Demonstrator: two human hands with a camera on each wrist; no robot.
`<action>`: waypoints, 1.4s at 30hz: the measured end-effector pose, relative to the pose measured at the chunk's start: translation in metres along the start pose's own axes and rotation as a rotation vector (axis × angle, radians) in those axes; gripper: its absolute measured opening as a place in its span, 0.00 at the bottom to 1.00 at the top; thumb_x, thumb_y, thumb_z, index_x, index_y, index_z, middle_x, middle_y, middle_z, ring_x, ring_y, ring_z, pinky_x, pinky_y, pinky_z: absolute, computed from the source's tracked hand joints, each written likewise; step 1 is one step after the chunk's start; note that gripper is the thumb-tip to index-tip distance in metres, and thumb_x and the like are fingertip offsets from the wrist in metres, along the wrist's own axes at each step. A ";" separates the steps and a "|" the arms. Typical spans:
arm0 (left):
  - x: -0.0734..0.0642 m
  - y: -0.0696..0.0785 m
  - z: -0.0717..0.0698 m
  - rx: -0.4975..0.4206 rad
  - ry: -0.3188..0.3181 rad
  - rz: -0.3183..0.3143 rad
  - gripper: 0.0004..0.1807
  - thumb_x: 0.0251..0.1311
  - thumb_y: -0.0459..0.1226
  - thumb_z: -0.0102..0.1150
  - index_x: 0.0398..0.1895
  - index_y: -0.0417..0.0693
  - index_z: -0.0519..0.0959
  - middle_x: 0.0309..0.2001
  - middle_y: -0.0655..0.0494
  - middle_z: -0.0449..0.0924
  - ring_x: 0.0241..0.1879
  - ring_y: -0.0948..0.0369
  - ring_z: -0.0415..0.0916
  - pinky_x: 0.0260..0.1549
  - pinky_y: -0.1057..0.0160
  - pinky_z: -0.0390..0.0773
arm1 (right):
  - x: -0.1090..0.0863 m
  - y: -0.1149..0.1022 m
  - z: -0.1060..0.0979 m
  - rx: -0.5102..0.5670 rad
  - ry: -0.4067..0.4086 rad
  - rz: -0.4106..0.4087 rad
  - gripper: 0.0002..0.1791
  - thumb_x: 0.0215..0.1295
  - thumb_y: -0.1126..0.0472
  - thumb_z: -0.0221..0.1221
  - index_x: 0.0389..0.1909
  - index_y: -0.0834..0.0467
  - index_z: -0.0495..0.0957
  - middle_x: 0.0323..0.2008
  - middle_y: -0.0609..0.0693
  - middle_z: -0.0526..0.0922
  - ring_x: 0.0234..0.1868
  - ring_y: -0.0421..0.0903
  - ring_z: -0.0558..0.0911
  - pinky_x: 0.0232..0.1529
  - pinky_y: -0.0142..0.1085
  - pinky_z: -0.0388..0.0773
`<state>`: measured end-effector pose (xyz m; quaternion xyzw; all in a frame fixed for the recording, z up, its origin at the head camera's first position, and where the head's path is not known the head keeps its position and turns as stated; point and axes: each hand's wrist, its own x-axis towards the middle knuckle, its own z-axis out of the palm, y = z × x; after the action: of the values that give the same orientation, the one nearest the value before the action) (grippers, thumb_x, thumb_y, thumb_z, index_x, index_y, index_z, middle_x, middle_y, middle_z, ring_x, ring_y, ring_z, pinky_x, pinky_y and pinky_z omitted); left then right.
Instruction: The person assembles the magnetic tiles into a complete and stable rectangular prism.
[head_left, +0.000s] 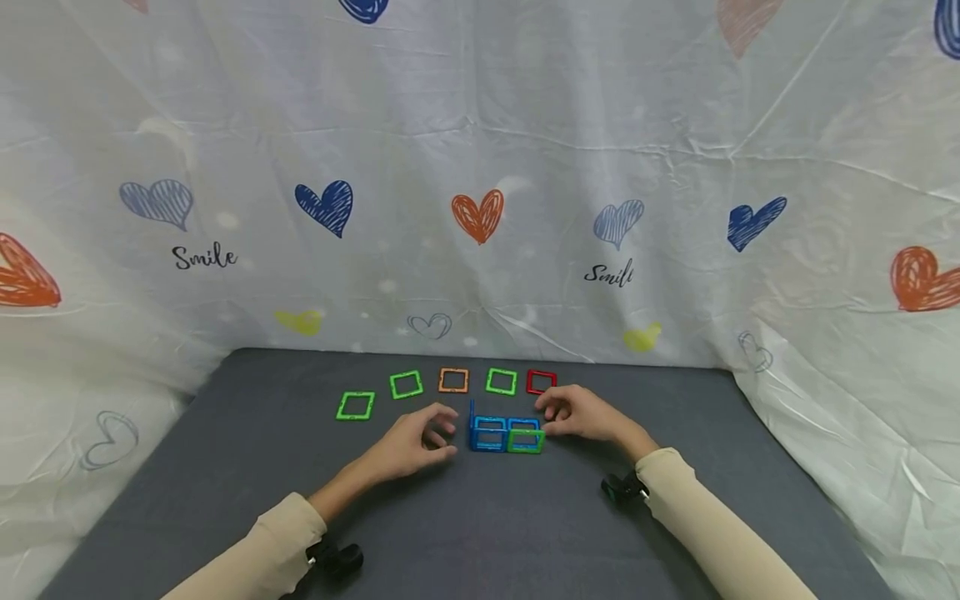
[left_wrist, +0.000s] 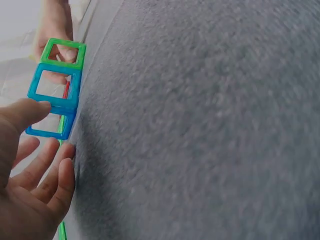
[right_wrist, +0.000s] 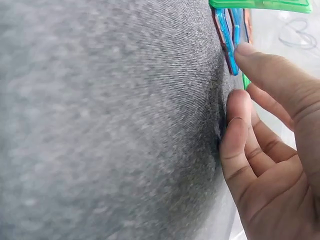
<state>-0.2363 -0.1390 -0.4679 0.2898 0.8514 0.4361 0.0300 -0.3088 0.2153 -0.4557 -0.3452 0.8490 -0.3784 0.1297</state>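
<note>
A small structure of square magnetic tiles stands between my hands: a blue tile (head_left: 490, 439) and a green tile (head_left: 526, 441) form its front, with more blue tiles behind and one upright at the left end. My left hand (head_left: 416, 442) is just left of it, fingers loosely bent and apart from the tiles. At its right end is my right hand (head_left: 588, 414), fingers relaxed, the thumb tip close to the blue tile edge (right_wrist: 227, 42). Whether that thumb touches the edge, I cannot tell.
Loose square tiles lie flat in a row behind: green tiles (head_left: 356, 406) (head_left: 407, 385) at left, an orange tile (head_left: 453, 381), another green tile (head_left: 501, 382) and a red tile (head_left: 542, 382) near my right hand. A printed curtain (head_left: 480, 275) borders the dark table (head_left: 480, 525).
</note>
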 end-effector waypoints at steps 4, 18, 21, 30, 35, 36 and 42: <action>0.002 0.000 0.006 0.014 0.030 -0.027 0.26 0.61 0.34 0.73 0.59 0.37 0.75 0.47 0.49 0.82 0.39 0.58 0.83 0.39 0.59 0.82 | 0.007 0.001 0.000 -0.012 -0.019 0.008 0.18 0.65 0.65 0.70 0.53 0.66 0.80 0.36 0.50 0.81 0.33 0.43 0.79 0.37 0.36 0.78; 0.023 -0.001 0.018 0.061 0.050 -0.069 0.16 0.63 0.38 0.72 0.51 0.43 0.81 0.37 0.60 0.82 0.33 0.66 0.80 0.35 0.63 0.81 | 0.004 -0.005 0.002 -0.028 -0.057 -0.017 0.06 0.65 0.66 0.69 0.41 0.63 0.84 0.31 0.47 0.80 0.31 0.44 0.78 0.33 0.35 0.78; 0.026 -0.002 0.017 0.076 0.054 -0.064 0.14 0.63 0.38 0.72 0.48 0.44 0.82 0.37 0.61 0.83 0.32 0.66 0.80 0.34 0.63 0.81 | -0.001 -0.006 0.003 -0.025 -0.059 -0.009 0.07 0.65 0.65 0.69 0.41 0.62 0.84 0.31 0.46 0.80 0.32 0.44 0.78 0.33 0.35 0.78; 0.033 -0.005 0.014 0.096 0.076 -0.051 0.09 0.63 0.36 0.71 0.43 0.45 0.83 0.34 0.61 0.83 0.31 0.66 0.80 0.32 0.64 0.80 | -0.016 -0.013 0.008 -0.006 -0.090 -0.017 0.08 0.64 0.63 0.70 0.41 0.61 0.83 0.31 0.47 0.80 0.30 0.44 0.78 0.31 0.35 0.77; 0.037 -0.007 0.013 0.092 0.091 -0.051 0.09 0.63 0.36 0.71 0.43 0.44 0.83 0.34 0.60 0.84 0.28 0.66 0.80 0.26 0.64 0.80 | -0.024 -0.016 0.010 0.023 -0.104 -0.018 0.09 0.64 0.63 0.71 0.42 0.61 0.84 0.31 0.47 0.81 0.29 0.43 0.78 0.31 0.34 0.77; 0.038 -0.007 0.012 0.092 0.092 -0.052 0.08 0.64 0.36 0.71 0.43 0.44 0.83 0.34 0.59 0.84 0.27 0.66 0.79 0.25 0.64 0.80 | -0.025 -0.017 0.011 0.028 -0.108 -0.015 0.09 0.64 0.63 0.71 0.43 0.61 0.84 0.32 0.48 0.81 0.29 0.43 0.78 0.31 0.34 0.77; 0.043 -0.008 0.011 0.079 0.103 -0.044 0.08 0.63 0.33 0.71 0.43 0.42 0.84 0.34 0.57 0.85 0.29 0.64 0.81 0.26 0.64 0.80 | -0.031 -0.022 0.018 0.031 -0.126 -0.013 0.09 0.64 0.63 0.71 0.43 0.59 0.85 0.32 0.47 0.81 0.30 0.42 0.78 0.33 0.34 0.77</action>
<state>-0.2723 -0.1126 -0.4726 0.2491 0.8747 0.4156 -0.0156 -0.2667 0.2159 -0.4529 -0.3718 0.8309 -0.3699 0.1860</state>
